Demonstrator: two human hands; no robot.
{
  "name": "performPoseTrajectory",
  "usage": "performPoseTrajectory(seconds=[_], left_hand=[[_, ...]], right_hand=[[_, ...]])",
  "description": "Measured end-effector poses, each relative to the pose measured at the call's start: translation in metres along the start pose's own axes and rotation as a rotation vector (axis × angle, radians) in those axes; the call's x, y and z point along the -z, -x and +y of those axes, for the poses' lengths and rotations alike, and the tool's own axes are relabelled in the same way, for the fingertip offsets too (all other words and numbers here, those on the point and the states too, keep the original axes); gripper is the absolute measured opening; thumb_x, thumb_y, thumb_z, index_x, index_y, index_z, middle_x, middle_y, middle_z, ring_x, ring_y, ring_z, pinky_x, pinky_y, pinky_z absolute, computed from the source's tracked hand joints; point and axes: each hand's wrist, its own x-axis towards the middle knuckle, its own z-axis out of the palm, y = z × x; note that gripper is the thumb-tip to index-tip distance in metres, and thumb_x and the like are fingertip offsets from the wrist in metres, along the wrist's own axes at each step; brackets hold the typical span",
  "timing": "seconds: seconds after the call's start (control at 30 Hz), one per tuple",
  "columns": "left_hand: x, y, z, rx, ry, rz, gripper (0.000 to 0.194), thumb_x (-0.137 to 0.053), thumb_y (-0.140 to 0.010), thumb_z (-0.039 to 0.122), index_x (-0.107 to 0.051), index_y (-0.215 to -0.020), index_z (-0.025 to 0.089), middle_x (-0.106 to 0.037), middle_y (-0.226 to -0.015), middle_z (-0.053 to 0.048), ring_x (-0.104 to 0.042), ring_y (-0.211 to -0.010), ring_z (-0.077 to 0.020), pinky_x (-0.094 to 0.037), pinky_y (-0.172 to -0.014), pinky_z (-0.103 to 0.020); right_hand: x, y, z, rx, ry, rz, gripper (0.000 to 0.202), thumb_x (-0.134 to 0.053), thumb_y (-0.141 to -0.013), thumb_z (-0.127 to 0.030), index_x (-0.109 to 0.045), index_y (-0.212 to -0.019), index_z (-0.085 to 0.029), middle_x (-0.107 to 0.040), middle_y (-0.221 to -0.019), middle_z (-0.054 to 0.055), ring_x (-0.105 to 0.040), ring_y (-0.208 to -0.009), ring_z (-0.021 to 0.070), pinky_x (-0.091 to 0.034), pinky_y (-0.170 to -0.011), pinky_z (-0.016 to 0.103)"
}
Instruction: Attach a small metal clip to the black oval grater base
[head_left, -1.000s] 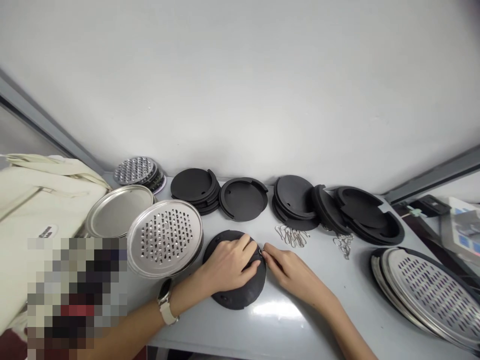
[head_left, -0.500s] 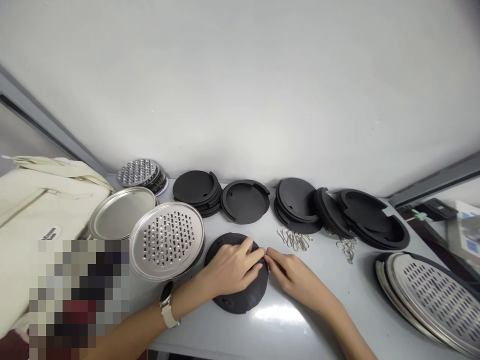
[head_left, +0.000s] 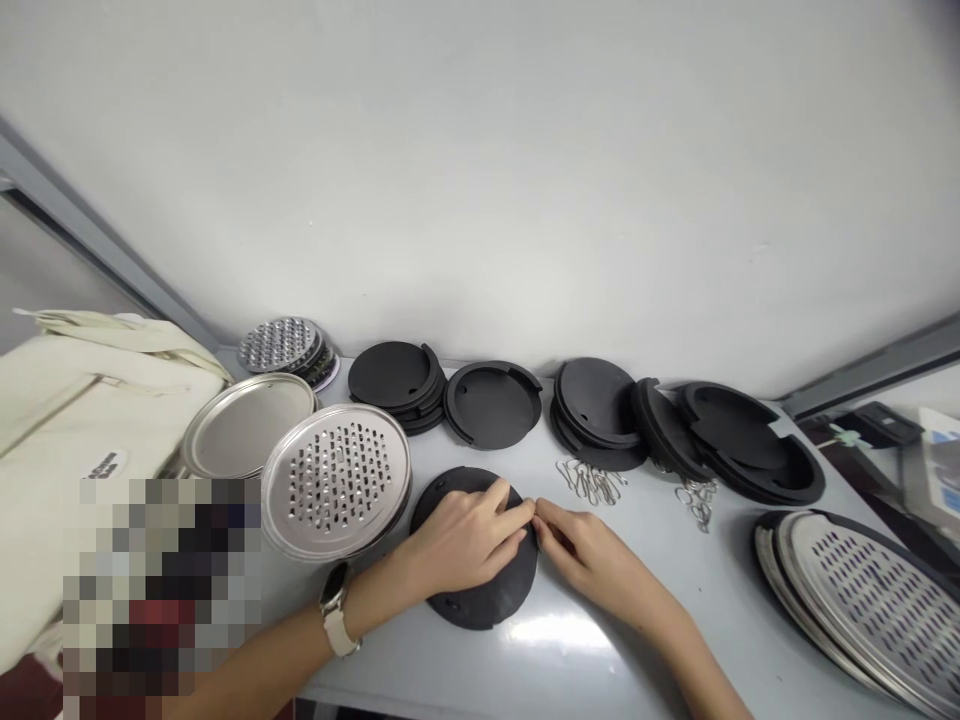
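Note:
A round black disc [head_left: 491,595] lies on the grey table in front of me. My left hand [head_left: 469,535] rests across it, its fingers bent and closed at the disc's right edge. At that same edge my right hand [head_left: 581,545] makes a pinch, thumb and forefinger together. The fingertips of both hands meet there and hide whatever small thing is between them. Just beyond my right hand lies a small heap of metal wire clips [head_left: 592,482]. A perforated metal grater plate [head_left: 341,480] sits on a stack to the left of the disc.
Stacked black round trays [head_left: 394,375] line the wall, with a single tray [head_left: 493,405] among them. More clips [head_left: 699,500] lie at right, near large slotted grater plates [head_left: 877,590]. A plain metal plate [head_left: 251,425] and a cream cloth bag [head_left: 142,385] are at left.
Both hands stay at the disc's right edge, with only slight shifts of the fingers; the right fingertips have drawn closer to the left ones. The whole view has moved very slightly.

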Motion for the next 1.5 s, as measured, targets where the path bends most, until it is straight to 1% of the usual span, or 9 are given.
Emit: performPoseTrajectory(seconds=[0.27, 0.43, 0.63, 1.13, 1.3, 1.5], left_hand=[[-0.0005, 0.0015, -0.0011, -0.022, -0.001, 0.005, 0.035, -0.031, -0.096, 0.028, -0.043, -0.128, 0.022, -0.050, -0.095, -0.004, -0.053, -0.068, -0.0133, -0.040, -0.052, -0.024], [-0.0004, 0.0012, -0.0011, -0.020, 0.004, 0.005, 0.034, -0.031, -0.096, 0.028, -0.045, -0.127, 0.022, -0.050, -0.093, -0.004, -0.054, -0.069, -0.0131, -0.041, -0.053, -0.023], [0.0013, 0.0008, -0.0010, -0.031, -0.019, 0.004, 0.035, -0.030, -0.096, 0.029, -0.043, -0.127, 0.020, -0.050, -0.094, -0.004, -0.053, -0.068, -0.0126, -0.041, -0.052, -0.023], [0.0023, 0.0003, -0.0001, -0.040, -0.057, -0.008, 0.032, -0.029, -0.096, 0.026, -0.045, -0.123, 0.019, -0.050, -0.093, -0.004, -0.053, -0.066, -0.0131, -0.040, -0.050, -0.024], [0.0020, 0.0002, -0.0004, -0.051, -0.056, 0.001, 0.034, -0.028, -0.097, 0.027, -0.042, -0.126, 0.018, -0.050, -0.095, -0.005, -0.053, -0.068, -0.0131, -0.040, -0.052, -0.023], [0.0014, 0.0002, -0.0004, -0.047, -0.059, -0.005, 0.034, -0.027, -0.097, 0.027, -0.043, -0.125, 0.018, -0.050, -0.093, -0.005, -0.054, -0.068, -0.0134, -0.041, -0.052, -0.023]], right_hand=[[0.0004, 0.0000, 0.0003, -0.008, -0.007, -0.014, 0.023, -0.031, -0.096, -0.028, -0.045, -0.079, -0.022, -0.051, -0.064, -0.003, -0.046, -0.055, 0.0131, -0.031, -0.055, 0.025], [0.0004, 0.0003, 0.0010, -0.011, -0.004, -0.019, 0.024, -0.031, -0.096, -0.029, -0.044, -0.078, -0.022, -0.050, -0.064, -0.003, -0.046, -0.055, 0.0129, -0.031, -0.055, 0.025], [0.0003, 0.0007, 0.0010, -0.008, -0.015, -0.011, 0.024, -0.030, -0.097, -0.028, -0.045, -0.080, -0.022, -0.052, -0.066, -0.003, -0.048, -0.057, 0.0129, -0.031, -0.056, 0.025], [-0.0026, -0.0014, 0.0054, 0.011, 0.035, 0.014, 0.024, -0.030, -0.097, -0.028, -0.042, -0.077, -0.021, -0.050, -0.064, -0.004, -0.044, -0.055, 0.0116, -0.030, -0.055, 0.024], [-0.0034, -0.0013, 0.0060, 0.019, 0.040, 0.016, 0.024, -0.030, -0.097, -0.028, -0.041, -0.077, -0.021, -0.049, -0.064, -0.004, -0.045, -0.055, 0.0116, -0.030, -0.055, 0.024], [-0.0020, -0.0012, 0.0052, 0.023, 0.060, 0.023, 0.024, -0.030, -0.097, -0.027, -0.040, -0.076, -0.021, -0.050, -0.064, -0.004, -0.045, -0.055, 0.0118, -0.029, -0.054, 0.024]])
